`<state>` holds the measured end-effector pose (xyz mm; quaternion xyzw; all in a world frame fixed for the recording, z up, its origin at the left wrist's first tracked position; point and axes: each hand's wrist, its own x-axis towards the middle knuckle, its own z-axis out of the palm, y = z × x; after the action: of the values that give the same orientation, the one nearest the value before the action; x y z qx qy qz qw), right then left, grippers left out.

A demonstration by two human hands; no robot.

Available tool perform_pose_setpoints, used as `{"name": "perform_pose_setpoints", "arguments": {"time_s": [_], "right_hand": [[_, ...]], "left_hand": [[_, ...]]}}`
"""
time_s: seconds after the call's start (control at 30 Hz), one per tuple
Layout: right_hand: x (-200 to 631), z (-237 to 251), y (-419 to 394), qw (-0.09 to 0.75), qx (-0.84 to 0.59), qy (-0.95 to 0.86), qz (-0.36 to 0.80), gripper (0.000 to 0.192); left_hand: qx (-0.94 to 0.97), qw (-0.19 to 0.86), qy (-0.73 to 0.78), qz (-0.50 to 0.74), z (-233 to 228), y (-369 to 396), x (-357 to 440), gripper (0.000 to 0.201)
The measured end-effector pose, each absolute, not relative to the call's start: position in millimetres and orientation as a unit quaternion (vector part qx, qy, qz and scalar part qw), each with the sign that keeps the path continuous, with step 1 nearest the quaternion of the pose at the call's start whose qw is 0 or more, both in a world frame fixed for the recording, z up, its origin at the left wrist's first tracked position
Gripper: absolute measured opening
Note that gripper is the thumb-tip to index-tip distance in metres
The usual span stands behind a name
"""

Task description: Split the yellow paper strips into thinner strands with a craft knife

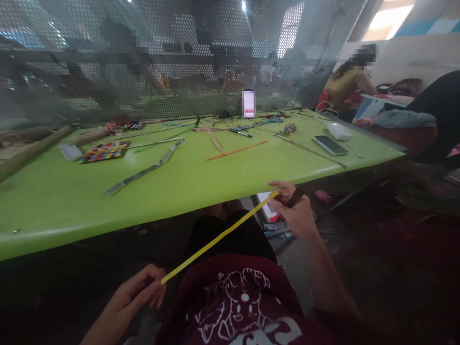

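Observation:
A narrow yellow strip [220, 237] stretches on a slant across my lap, below the table's front edge. My left hand [142, 290] pinches its lower end between thumb and fingers. At the upper end, my right hand [293, 206] closes its thumb and fingers on the strip close to the edge of the table. Something small and dark [295, 197] shows at the right hand's fingers; its kind cannot be made out. On the green tabletop [201, 182] beyond lie an orange strip [239, 151], a pink strip [215, 143] and a grey patterned strip [149, 168].
A colourful woven square [105, 151] lies at the left. On the right are a phone [330, 145], a white box [338, 130] and a multicoloured ball [290, 128]. Another phone [248, 103] stands against the perforated metal screen [172, 72]. A person [347, 86] sits far right.

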<state>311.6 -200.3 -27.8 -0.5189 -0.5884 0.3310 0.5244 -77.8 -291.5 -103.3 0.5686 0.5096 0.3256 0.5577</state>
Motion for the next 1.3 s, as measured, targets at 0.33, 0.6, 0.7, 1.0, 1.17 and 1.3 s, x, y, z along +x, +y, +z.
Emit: {"name": "perform_pose_setpoints", "arguments": {"time_s": [0.33,0.6,0.7,1.0,1.17,1.3], "right_hand": [[336,-36,-211,0.505,-0.445,-0.555,0.488,0.028],[336,-35,-223,0.454,-0.383,-0.597,0.539,0.012],[328,-34,-224,0.387,-0.309,-0.656,0.570,0.014],[292,-28,-221,0.120,-0.019,-0.771,0.625,0.057],[282,-35,-225,0.093,0.001,-0.740,0.666,0.051],[264,-56,-231,0.333,-0.192,-0.561,0.733,0.026]], "left_hand": [[0.569,0.440,0.583,0.377,-96,-286,-79,0.022],[0.584,0.325,0.643,0.373,-109,-274,-69,0.024],[0.580,0.245,0.689,0.359,-112,-271,-68,0.020],[0.552,-0.048,0.749,0.362,-108,-267,-43,0.010],[0.500,-0.028,0.749,0.434,-92,-258,-31,0.010],[0.391,0.230,0.608,0.652,-68,-251,-23,0.022]]}}
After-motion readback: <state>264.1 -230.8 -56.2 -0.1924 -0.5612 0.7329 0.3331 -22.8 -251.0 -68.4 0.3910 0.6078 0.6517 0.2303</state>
